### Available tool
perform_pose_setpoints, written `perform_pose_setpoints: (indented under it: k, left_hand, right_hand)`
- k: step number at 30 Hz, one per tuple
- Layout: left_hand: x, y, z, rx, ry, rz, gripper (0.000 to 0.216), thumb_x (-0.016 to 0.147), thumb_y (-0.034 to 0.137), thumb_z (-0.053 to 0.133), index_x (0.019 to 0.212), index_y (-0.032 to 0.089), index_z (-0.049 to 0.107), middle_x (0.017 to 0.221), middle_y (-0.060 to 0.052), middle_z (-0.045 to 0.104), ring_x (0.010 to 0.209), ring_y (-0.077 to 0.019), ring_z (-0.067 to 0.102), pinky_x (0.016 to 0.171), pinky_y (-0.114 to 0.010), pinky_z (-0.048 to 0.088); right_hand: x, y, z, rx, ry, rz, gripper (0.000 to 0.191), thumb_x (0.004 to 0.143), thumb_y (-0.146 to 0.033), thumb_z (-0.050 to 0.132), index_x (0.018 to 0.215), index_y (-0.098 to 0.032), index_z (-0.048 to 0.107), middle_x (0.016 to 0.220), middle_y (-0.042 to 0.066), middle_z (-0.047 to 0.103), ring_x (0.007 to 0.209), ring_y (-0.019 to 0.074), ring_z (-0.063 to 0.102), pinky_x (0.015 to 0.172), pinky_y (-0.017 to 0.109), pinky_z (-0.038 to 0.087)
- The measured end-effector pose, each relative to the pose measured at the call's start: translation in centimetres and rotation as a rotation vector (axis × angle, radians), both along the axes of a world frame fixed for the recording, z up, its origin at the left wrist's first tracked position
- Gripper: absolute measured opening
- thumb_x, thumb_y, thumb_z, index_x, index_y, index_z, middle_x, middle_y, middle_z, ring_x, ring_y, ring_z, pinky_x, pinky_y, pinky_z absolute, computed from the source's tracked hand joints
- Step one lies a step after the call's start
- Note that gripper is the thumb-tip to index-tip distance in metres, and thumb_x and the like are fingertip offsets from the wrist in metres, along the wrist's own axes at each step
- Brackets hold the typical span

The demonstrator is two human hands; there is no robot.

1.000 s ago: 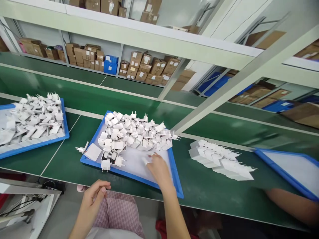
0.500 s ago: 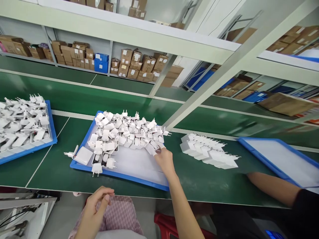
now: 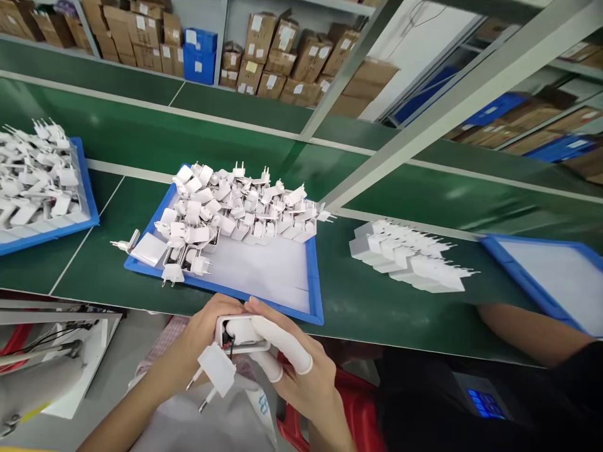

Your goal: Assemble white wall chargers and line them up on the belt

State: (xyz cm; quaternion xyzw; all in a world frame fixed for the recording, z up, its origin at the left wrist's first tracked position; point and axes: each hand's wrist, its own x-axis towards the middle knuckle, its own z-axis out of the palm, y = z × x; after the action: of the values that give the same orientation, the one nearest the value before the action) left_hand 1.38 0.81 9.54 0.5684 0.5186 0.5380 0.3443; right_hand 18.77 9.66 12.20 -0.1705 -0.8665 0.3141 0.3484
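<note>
Both my hands hold one white charger (image 3: pixel 241 331) over my lap, just below the table's front edge. My left hand (image 3: pixel 198 342) grips its left end. My right hand (image 3: pixel 301 370), with white finger cots on two fingers, wraps its right side. The charger's shell is open, and a plug cap with two pins (image 3: pixel 214 371) hangs from it on a wire. Beyond my hands lies a blue tray (image 3: pixel 315 282) on the green belt, piled with several white chargers (image 3: pixel 240 204) at its far half.
A second blue tray of chargers (image 3: pixel 42 176) sits at the left. A row of finished white chargers (image 3: pixel 409 257) lies right of the middle tray, beside another blue tray (image 3: pixel 556 276). Another person's forearm (image 3: pixel 527 336) rests at the right. A white fixture (image 3: pixel 51 358) stands lower left.
My right hand picked a charger from the tray pile and drew it back to my lap. My left hand rose to join it. The view tilted downward.
</note>
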Motion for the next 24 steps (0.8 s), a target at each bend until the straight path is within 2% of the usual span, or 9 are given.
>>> perform_pose_setpoints:
  k: [4,8,12,15,18,21,24]
  left_hand:
    - [-0.3,-1.2,-0.1,-0.011,0.020,0.071,0.052,0.082,0.018,0.076,0.131,0.028,0.061,0.119,-0.011,0.067,0.114,-0.0326,0.065,0.096,-0.042,0.056]
    - [-0.5,-2.0,-0.7,0.017,0.016,0.084,0.059,0.076,0.014,0.077,0.131,0.029,0.059,0.119,-0.010,0.067,0.112,-0.0313,0.066,0.094,-0.041,0.056]
    - [-0.6,-2.2,-1.1,-0.035,0.034,0.063,0.054,0.078,0.012,0.073,0.129,0.028,0.060,0.115,-0.009,0.067,0.107,-0.0297,0.066,0.088,-0.040,0.057]
    - [-0.5,-2.1,-1.6,-0.054,0.015,0.050,0.052,0.078,0.010,0.071,0.126,0.027,0.061,0.111,-0.007,0.065,0.102,-0.0274,0.065,0.082,-0.037,0.057]
    - [-0.2,-2.0,-2.4,-0.085,-0.038,0.048,0.043,0.079,0.010,0.069,0.119,0.023,0.064,0.106,-0.008,0.064,0.096,-0.0265,0.063,0.075,-0.034,0.057]
    - [-0.1,-2.0,-2.6,-0.091,-0.048,0.058,0.039,0.077,0.013,0.072,0.114,0.022,0.065,0.100,-0.007,0.063,0.088,-0.0244,0.063,0.070,-0.032,0.056]
    - [-0.3,-2.3,-1.4,-0.093,-0.009,0.031,0.046,0.081,0.013,0.070,0.124,0.027,0.058,0.101,-0.004,0.058,0.090,-0.0220,0.061,0.074,-0.032,0.056]
  right_hand:
    - [-0.8,-0.9,-0.3,-0.055,0.014,-0.018,0.058,0.096,-0.009,0.055,0.149,-0.032,0.045,0.136,0.007,0.066,0.119,0.0219,0.068,0.102,0.033,0.060]
    - [-1.0,-1.3,0.2,-0.086,-0.008,0.052,0.057,0.095,-0.006,0.051,0.146,-0.029,0.044,0.131,0.009,0.066,0.120,0.0214,0.066,0.102,0.033,0.058]
    - [-1.0,-0.9,0.1,-0.124,-0.054,0.113,0.045,0.097,-0.014,0.054,0.139,-0.027,0.048,0.123,0.009,0.066,0.113,0.0220,0.067,0.096,0.035,0.059]
    - [-1.1,-1.1,-0.7,-0.163,-0.002,0.091,0.039,0.096,-0.014,0.054,0.131,-0.029,0.051,0.118,0.008,0.064,0.106,0.0208,0.066,0.091,0.035,0.059]
    - [-1.3,-1.6,-1.4,-0.189,0.055,0.028,0.045,0.093,-0.010,0.052,0.133,-0.030,0.049,0.117,0.007,0.061,0.104,0.0197,0.065,0.087,0.034,0.059]
    - [-1.4,-2.1,-1.3,-0.140,0.027,0.008,0.047,0.095,-0.012,0.052,0.138,-0.028,0.046,0.116,0.009,0.061,0.101,0.0214,0.065,0.084,0.036,0.060]
    - [-1.6,-2.4,-1.1,-0.006,0.014,0.005,0.046,0.096,-0.012,0.051,0.140,-0.022,0.046,0.122,0.015,0.061,0.109,0.0249,0.066,0.088,0.039,0.060]
